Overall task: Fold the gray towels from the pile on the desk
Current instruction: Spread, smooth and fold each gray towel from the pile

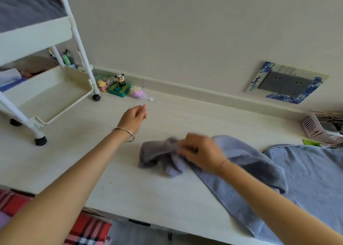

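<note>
One gray towel (232, 163) lies stretched across the desk (92, 161), its bunched end gathered up just right of the middle, and the right hand (200, 152) has that end pinched, fingers closed into the crumpled cloth, a little blurred. Just beside it to the right lies a second gray towel (311, 168), spread flatter and running off the frame edge, so that makes two on the desk by my count. The left hand (134, 117) hangs above the bare desktop, well apart from the cloth, empty, fingers loosely curled, with one metal bangle (126, 133) at the wrist; the right wrist wears one thin bracelet (221, 165). Farther out, a white rolling cart (46, 89) stands on the left of the desk with two trays in view, more gray fabric (24, 5) piled in the upper one. Against the wall behind it sit small toys: one panda-headed figure (120, 81) on a green base, one yellow plush shape (102, 84), one pale pink one (136, 92). One blue-patterned wall socket frame (285, 82) is on the wall, and one pink basket (319, 130) is at the far right edge.
</note>
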The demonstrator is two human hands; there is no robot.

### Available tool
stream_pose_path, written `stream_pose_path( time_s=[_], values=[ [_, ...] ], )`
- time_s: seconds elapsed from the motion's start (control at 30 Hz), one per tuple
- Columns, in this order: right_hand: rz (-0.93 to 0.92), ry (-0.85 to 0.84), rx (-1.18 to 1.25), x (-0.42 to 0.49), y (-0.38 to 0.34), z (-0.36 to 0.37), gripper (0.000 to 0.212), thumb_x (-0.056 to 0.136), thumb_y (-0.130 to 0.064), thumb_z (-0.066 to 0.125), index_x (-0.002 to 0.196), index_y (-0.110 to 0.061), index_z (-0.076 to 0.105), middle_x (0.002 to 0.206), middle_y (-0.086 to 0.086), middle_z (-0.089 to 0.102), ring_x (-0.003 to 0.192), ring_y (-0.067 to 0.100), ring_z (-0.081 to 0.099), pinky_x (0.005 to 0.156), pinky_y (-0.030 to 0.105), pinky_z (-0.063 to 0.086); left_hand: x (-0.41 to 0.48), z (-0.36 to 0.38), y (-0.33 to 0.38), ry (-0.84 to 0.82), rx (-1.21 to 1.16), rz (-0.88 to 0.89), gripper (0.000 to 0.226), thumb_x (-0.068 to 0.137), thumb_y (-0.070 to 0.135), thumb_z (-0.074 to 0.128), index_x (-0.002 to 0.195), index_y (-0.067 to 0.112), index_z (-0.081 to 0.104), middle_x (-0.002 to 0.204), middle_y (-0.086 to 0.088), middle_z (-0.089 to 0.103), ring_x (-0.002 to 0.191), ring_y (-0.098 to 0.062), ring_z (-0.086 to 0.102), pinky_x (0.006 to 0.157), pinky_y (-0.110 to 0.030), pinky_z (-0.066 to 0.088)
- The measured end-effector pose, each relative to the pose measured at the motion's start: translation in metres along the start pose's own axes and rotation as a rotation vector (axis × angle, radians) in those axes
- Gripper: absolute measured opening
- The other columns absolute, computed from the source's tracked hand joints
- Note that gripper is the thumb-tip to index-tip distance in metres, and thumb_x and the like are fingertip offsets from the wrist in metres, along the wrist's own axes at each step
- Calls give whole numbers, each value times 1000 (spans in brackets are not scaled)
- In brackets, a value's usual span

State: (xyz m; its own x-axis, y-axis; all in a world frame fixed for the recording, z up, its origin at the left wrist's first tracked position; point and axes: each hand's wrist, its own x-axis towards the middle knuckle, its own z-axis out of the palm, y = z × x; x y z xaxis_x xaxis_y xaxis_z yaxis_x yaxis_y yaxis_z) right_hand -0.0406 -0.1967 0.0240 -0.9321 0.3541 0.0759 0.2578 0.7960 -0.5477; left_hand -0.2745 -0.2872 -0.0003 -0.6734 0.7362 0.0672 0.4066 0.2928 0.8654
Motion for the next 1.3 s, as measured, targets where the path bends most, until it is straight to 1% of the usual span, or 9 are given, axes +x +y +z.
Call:
stream_pose_path(
  time_s=[0.1, 0.2, 0.43, 0.6, 0.7, 0.83, 1.03, 1.17, 1.3],
  values=[
    [60, -513, 7, -24, -5, 44, 25, 89, -37, 61, 110, -25, 69, 103, -2, 67, 90, 14, 60, 85, 27, 45, -7, 4, -11, -82, 4, -81, 34, 99, 29, 39, 71, 19, 54, 79, -1, 61, 77, -15, 56, 80, -30, 45],
    [325, -9, -33, -19, 2, 51, 23, 85, -50, 58, 80, -31, 70, 73, -5, 61, 75, 17, 57, 83, 35, 45, -16, 25, -29, -204, 86, -118, 23, 97, 27, 47, 96, 11, 63, 108, -11, 66, 105, -25, 59, 96, -32, 44],
    [483, 31, 313, 18, 75, 42, 32, 89, -20, 63, 120, -15, 58, 120, 2, 58, 110, 18, 53, 92, 26, 41, -36, 78, -33, -464, 299, -100, 52, 97, 35, 46, 142, 10, 36, 148, -9, 37, 137, -23, 33, 112, -30, 24],
    [686, -40, 486, 24, 89, 65, 55, 95, -26, 53, 140, -11, 26, 124, 4, 47, 108, 23, 53, 88, 30, 43, -37, 109, -15, -524, 169, -128, 42, 98, 40, 40, 125, 10, 54, 128, -8, 57, 121, -23, 51, 98, -28, 37],
    [764, 116, 472, 19, 102, 58, 40, 99, -22, 40, 135, -6, 33, 122, 13, 54, 100, 30, 56, 89, 39, 43, -34, 116, -11, -605, 373, -87, 40, 90, 53, 49, 89, 14, 61, 90, -7, 64, 87, -24, 57, 75, -30, 40],
    [717, -65, 577, 10, 96, 31, 52, 96, -54, 31, 132, -20, 48, 121, 4, 54, 101, 21, 58, 84, 32, 45, -35, 107, 4, -641, 263, 11, 41, 89, 34, 59, 55, 19, 42, 53, 3, 47, 54, -12, 44, 60, -26, 34],
    [567, -338, 622, 10, 86, -11, 57, 75, -75, 44, 115, -38, 61, 124, -10, 61, 117, 13, 54, 106, 34, 34, -38, 58, 52, -472, -256, 161, 10, 94, 16, 54, 90, 15, 63, 80, 8, 61, 76, -1, 54, 75, -14, 43],
    [534, -427, 786, 14, 93, -29, 69, 70, -53, 75, 121, -10, 59, 122, 8, 64, 115, 27, 60, 104, 44, 42, -36, 20, 70, -388, -302, 136, 14, 95, 16, 52, 101, 11, 64, 89, 4, 64, 82, 1, 57, 79, -12, 44],
    [348, -363, 652, 40, 80, -57, 40, 80, -35, 70, 105, -6, 64, 106, -2, 70, 103, 12, 63, 94, 30, 43, -38, -11, 69, -275, -244, 110, 17, 95, 16, 52, 106, 12, 65, 92, 11, 65, 81, 11, 57, 85, -9, 43]
  ],
)
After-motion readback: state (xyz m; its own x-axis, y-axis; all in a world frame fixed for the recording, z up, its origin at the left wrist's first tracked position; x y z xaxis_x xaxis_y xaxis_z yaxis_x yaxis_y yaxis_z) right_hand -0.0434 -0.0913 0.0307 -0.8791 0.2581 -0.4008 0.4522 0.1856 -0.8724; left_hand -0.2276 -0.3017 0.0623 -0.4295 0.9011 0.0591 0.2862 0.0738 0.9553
